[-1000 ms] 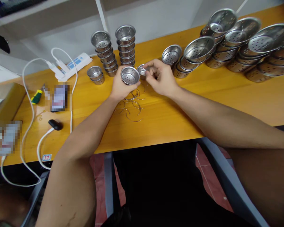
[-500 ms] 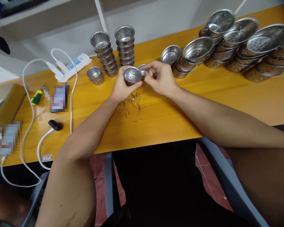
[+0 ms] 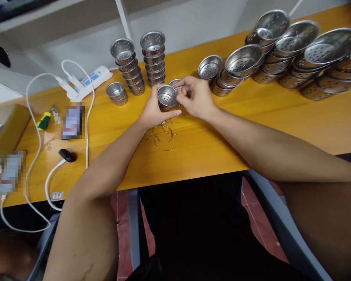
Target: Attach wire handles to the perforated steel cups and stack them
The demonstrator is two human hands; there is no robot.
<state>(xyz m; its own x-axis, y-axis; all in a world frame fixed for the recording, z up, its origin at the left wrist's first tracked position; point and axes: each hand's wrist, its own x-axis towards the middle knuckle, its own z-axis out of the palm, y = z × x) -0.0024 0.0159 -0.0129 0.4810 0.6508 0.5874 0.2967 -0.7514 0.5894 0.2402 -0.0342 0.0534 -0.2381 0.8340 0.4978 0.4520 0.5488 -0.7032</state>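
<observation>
My left hand [image 3: 152, 109] grips a small perforated metal cup [image 3: 167, 96] by its side, thumb stretched along the front and the mouth tilted toward me. At the cup's right rim, my right hand [image 3: 195, 95] has thumb and forefinger pinched together; what is between them is too small to make out. Partly hidden behind the two hands is another metal cup [image 3: 173, 82]. Several thin curved wire pieces [image 3: 164, 147] lie on the table just below the held cup.
Stacks of perforated cups [image 3: 153, 58] stand behind my hands, with larger stacked cups [image 3: 298, 43] at the right. A short cup stack [image 3: 117, 93], power strip [image 3: 90, 82], white cables, a phone [image 3: 72, 121], a yellow-green tool [image 3: 44, 121] and a black device [image 3: 67, 155] are on the left.
The held cup has shifted slightly right and turned its mouth more toward me. My left thumb has moved down off its rim; my right fingers remain at its right edge.
</observation>
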